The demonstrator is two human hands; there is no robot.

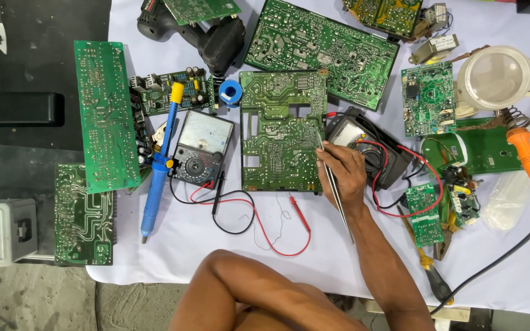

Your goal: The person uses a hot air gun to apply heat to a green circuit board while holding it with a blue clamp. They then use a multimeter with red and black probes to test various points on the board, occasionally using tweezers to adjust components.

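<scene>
From my remote view, everything sits around the central green circuit board (283, 130), lying solder side up on the white cloth-covered table (510, 270). Beyond its far edge lies a larger green board (320, 46), and well to its left a long narrow board (105, 113) runs along the cloth's edge. Just left of it is an analog multimeter (202, 148) with its red and black leads trailing loose toward the near side, and beside that a blue desoldering pump (159, 165). Just right of it is a black digital meter (366, 147), and well to the right an orange-handled soldering iron (529, 158) rests in its stand. My right hand (343, 175) is at the board's right edge, fingers pinched closed on metal tweezers (334, 184) whose tips touch that edge. My left hand is not visible; only the forearm shows at the near side, so I cannot tell its fingers. I judge the work is at an early stage: the iron, pump and probes lie untouched, and I cannot make out a part lifted from the board.
</scene>
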